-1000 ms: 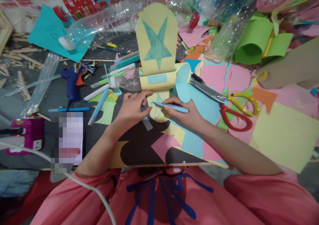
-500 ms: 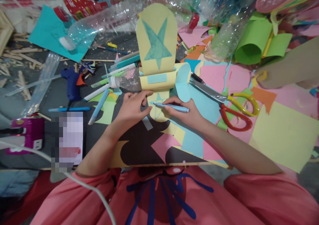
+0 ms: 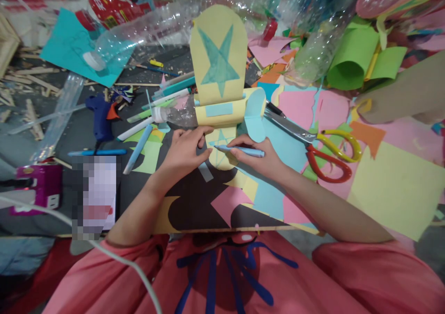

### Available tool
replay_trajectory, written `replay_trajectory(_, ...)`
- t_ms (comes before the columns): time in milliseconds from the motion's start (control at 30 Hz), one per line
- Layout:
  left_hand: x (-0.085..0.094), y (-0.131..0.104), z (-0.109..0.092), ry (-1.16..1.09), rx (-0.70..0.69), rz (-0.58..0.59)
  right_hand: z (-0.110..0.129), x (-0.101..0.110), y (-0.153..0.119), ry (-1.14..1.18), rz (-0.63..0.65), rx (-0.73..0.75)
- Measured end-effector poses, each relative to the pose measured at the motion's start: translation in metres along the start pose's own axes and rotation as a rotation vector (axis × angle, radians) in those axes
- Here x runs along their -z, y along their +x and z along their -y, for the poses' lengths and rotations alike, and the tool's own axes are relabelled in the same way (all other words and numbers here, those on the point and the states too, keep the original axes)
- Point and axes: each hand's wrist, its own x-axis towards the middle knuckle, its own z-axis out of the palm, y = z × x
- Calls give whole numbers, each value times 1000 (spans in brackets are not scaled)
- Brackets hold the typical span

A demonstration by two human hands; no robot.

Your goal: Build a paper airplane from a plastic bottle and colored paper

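Note:
A model plane lies in front of me, built on a clear plastic bottle [image 3: 180, 112] wrapped in yellow paper [image 3: 222, 115]. Its far yellow wing [image 3: 220, 49] bears a filled teal star. On the shorter-looking near wing [image 3: 222, 164] is a star drawn in outline. My right hand [image 3: 259, 156] pinches a light blue marker [image 3: 247, 151], its tip on that outline. At the near wing's left edge lies my left hand [image 3: 187, 151], index finger and thumb apart, touching the paper. A light blue paper tail [image 3: 255, 114] stands at the plane's right end.
Scissors [image 3: 313, 147] with red and yellow handles lie right of the plane on paper scraps. Several markers [image 3: 139, 149], a blue glue gun [image 3: 100, 117] and a phone [image 3: 100, 193] are to the left. Bottles [image 3: 146, 31] line the back; green paper rolls [image 3: 354, 54] stand back right.
The marker in my right hand has shifted very slightly to the right. My left hand and the plane have stayed in place.

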Motion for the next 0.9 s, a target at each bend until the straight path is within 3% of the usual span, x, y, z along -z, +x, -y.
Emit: replay_trajectory(900, -1, 1, 2, 0, -3, -10, 2, 2, 1, -22, 9, 3)
